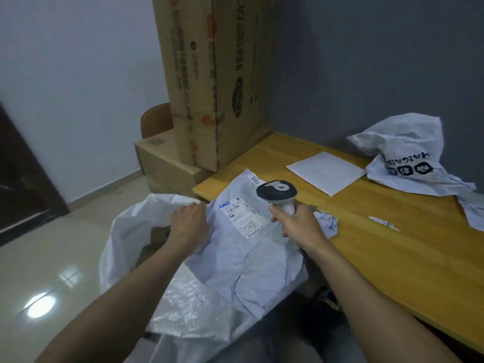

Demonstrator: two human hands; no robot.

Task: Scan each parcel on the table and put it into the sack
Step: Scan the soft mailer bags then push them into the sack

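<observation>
A pale grey soft parcel [243,247] with a white shipping label [242,218] hangs off the near left corner of the wooden table [392,244], partly over the open white sack [131,231] on the floor. My left hand [187,224] grips the parcel's left edge. My right hand [298,224] holds a handheld scanner [277,192] with a dark head, pointed down just above the label. A white printed plastic parcel [408,155] lies crumpled at the table's far right. Brown things show inside the sack.
A flat white envelope [326,172] lies mid-table. Another pale parcel's edge [474,210] shows at the right border. A tall cardboard box [214,74] stands on a lower box [167,163] beyond the table's left end. Bubble wrap [188,305] lies below the parcel.
</observation>
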